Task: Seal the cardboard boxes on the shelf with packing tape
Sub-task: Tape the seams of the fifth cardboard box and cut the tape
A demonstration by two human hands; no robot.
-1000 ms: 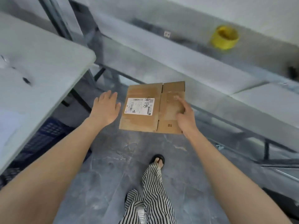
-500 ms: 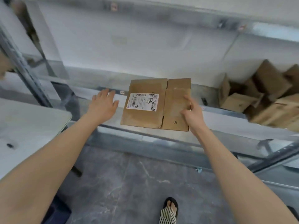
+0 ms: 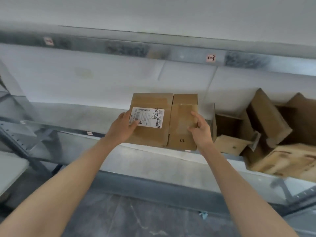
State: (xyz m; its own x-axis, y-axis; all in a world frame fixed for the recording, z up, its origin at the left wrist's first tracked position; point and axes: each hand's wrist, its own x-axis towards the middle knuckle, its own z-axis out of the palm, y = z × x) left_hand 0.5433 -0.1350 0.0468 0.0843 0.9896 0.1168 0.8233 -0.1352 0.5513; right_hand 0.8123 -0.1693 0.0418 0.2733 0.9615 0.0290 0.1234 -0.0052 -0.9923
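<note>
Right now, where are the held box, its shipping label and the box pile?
held box (image 3: 179, 120): head view, bare right flap.
shipping label (image 3: 150, 117): head view, white sticker's middle.
box pile (image 3: 268, 113): head view, tilted box's side.

A brown cardboard box (image 3: 150, 136) sat flat at the front of the metal shelf (image 3: 153, 160), possibly lifted just off it. Its top flaps were closed along a seam running front to back. A white shipping label (image 3: 147, 117) was on the left flap and a printed "10" on the right. The left hand (image 3: 122, 129) and right hand (image 3: 201, 132) gripped it. Just to the right, open cardboard boxes (image 3: 266, 117) lay tumbled on the shelf, flaps loose.
</note>
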